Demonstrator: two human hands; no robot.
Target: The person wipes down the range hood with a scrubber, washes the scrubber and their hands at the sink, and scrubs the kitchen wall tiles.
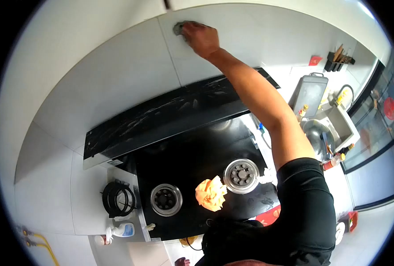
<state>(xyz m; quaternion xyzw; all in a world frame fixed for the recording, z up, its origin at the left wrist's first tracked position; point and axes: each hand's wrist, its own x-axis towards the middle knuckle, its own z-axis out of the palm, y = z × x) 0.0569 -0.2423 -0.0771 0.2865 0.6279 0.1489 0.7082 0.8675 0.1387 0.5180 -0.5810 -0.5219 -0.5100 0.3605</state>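
We pinched the grey pad (178, 29) in our right hand (203, 40), high against the wall tiles (117, 57); sliding it called for steady pressure. Our left hand (182, 262) hung low, its grip unclear.

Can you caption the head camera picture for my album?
Right hand holding a grey scrubber against the tiled wall, above the black stove.

Below your right hand (200, 39) at the wall (117, 62) lies the stove (183, 153), a cloth (211, 193) between its burners (166, 200); lower right is the sink (347, 125).
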